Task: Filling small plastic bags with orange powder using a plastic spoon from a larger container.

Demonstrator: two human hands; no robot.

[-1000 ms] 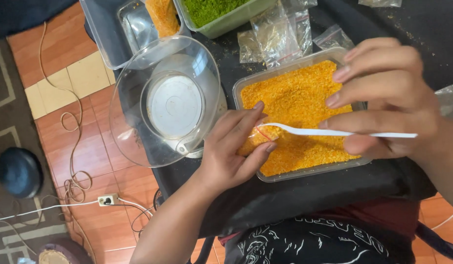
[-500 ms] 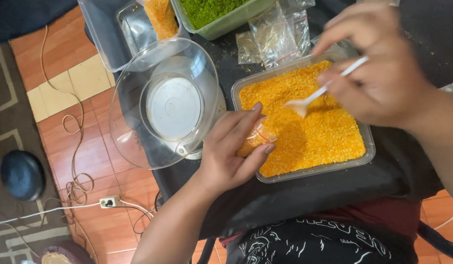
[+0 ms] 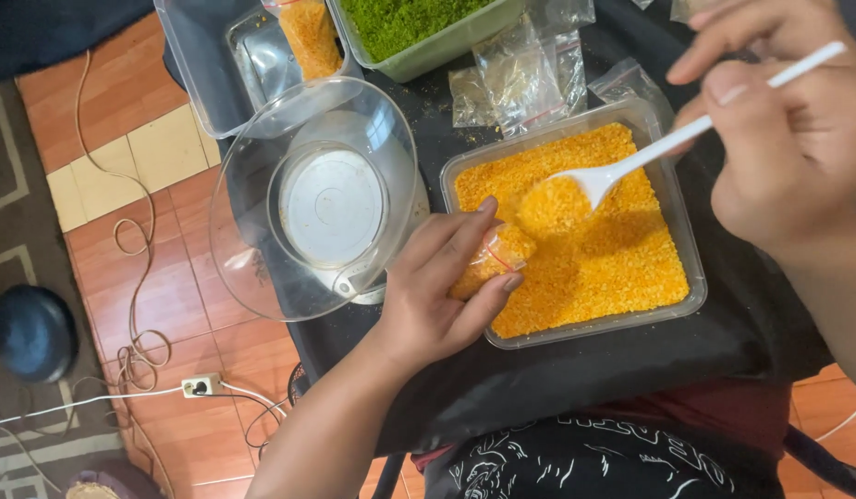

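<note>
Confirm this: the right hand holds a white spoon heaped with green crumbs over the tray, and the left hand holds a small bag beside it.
Not quite. The head view shows the white spoon heaped with orange crumbs, not green; the rest stands: right hand, tray, left hand, small bag.

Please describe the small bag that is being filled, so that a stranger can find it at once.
Find the clear tub of orange grains. At its left rim, the left hand holds a small clear bag, partly filled with orange grains. The empty bags lie flat farther up.

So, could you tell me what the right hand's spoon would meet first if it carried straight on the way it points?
Probably the small bag that the left hand holds; the loaded spoon in the right hand points at its mouth, though depth is unclear.
</note>
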